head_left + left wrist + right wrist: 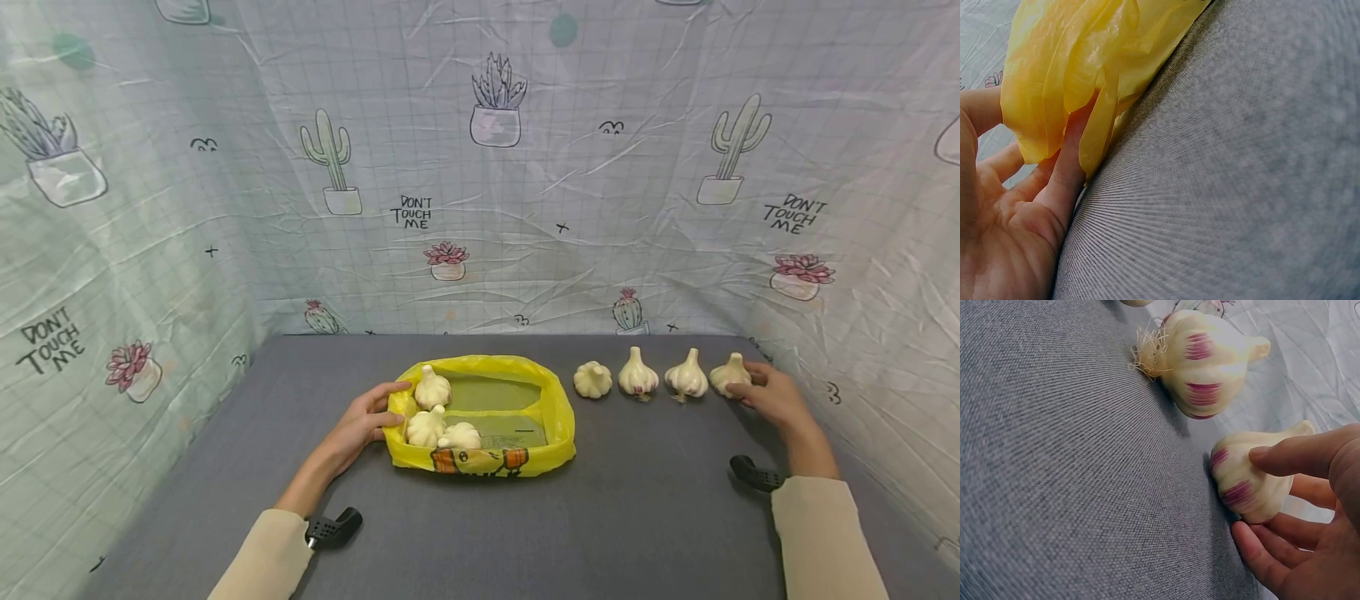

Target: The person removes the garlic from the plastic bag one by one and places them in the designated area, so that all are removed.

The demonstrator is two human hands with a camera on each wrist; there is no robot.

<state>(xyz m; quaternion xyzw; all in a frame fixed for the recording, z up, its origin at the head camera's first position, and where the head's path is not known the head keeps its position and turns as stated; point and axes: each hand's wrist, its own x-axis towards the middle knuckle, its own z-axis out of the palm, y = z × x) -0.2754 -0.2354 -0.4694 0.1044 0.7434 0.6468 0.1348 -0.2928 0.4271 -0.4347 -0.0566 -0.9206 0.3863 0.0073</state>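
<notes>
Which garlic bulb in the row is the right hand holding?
The rightmost bulb: the right hand grips it, while the other three bulbs sit untouched.

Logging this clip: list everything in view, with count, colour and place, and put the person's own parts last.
Yellow bag: 1, yellow with orange and black print on its front, standing open on the table
Bagged garlic bulbs: 3, off-white, at the left end inside the bag
Free garlic bulbs: 3, off-white, some with purple streaks, in a row right of the bag
Gripped garlic bulb: 1, off-white with purple streaks, right end of that row
Table: 1, grey, under everything
Backdrop: pale, printed with potted plants and lettering, behind and at both sides; number of sheets unclear
Wrist devices: 2, black, one per wrist
Sleeves: 2, beige, on the forearms
Left hand: 1, bare, holding the bag's left end
Right hand: 1, bare, gripping the end bulb
</notes>
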